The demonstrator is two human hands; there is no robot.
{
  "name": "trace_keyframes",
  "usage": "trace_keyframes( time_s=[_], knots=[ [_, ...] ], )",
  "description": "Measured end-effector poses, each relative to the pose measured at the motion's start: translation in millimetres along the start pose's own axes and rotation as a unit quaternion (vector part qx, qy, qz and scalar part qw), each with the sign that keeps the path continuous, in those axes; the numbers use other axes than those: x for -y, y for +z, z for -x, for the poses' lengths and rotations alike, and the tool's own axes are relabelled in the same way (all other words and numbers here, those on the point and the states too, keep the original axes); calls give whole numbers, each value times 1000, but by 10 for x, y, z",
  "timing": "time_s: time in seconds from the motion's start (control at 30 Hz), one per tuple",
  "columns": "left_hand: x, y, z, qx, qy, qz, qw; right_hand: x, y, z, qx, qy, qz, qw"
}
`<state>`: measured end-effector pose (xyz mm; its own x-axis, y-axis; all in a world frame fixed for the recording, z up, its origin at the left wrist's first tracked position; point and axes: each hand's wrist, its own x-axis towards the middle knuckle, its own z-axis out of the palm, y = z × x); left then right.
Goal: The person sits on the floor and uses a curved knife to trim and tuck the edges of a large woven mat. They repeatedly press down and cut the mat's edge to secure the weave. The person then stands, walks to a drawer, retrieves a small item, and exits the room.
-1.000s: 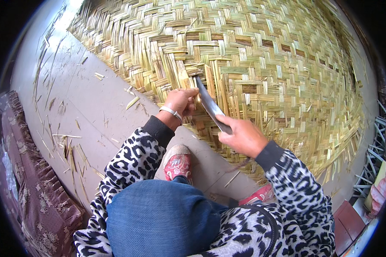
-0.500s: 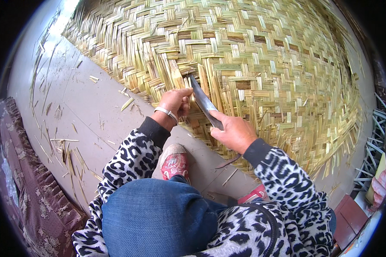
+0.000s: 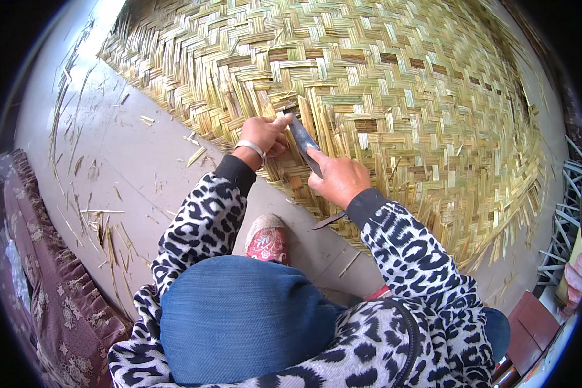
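A large mat [image 3: 368, 97] of flat yellow-green strips, woven in a herringbone pattern, spreads out in front of me. My right hand [image 3: 340, 181] is closed round the near end of a dark metal knife [image 3: 302, 141], whose blade slants away to the left over the mat's near edge. Close by the blade's tip, my left hand [image 3: 264, 137] is closed, thumb and forefinger pinched together at the weave. What lies between those fingertips is too small to make out. Several loose strip ends [image 3: 307, 115] stick up just beyond the tip.
Cut strips and scraps [image 3: 107, 239] litter the grey floor [image 3: 142, 187] at left. A brown patterned cloth [image 3: 58, 278] lies at far left. A dark flat strip [image 3: 330, 220] is near my right wrist. At right are a metal rack [image 3: 562, 213] and a reddish-brown box [image 3: 530, 330].
My right hand and the knife have shifted slightly left and away from me. The left hand has moved a little farther out, its fingertips now right beside the blade's tip.
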<state>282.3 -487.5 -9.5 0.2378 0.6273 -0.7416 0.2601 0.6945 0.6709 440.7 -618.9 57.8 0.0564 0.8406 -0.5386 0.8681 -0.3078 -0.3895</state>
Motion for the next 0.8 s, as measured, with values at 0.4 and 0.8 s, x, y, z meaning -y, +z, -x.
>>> trace_keyframes(
  time_s=[0.4, 0.8],
  knots=[
    [323, 50, 106, -158, 270, -412, 856, 3, -351, 353, 68, -8, 68, 995],
    [151, 242, 83, -46, 218, -67, 973, -575, -1105, 1090, 105, -10, -251, 962]
  ],
)
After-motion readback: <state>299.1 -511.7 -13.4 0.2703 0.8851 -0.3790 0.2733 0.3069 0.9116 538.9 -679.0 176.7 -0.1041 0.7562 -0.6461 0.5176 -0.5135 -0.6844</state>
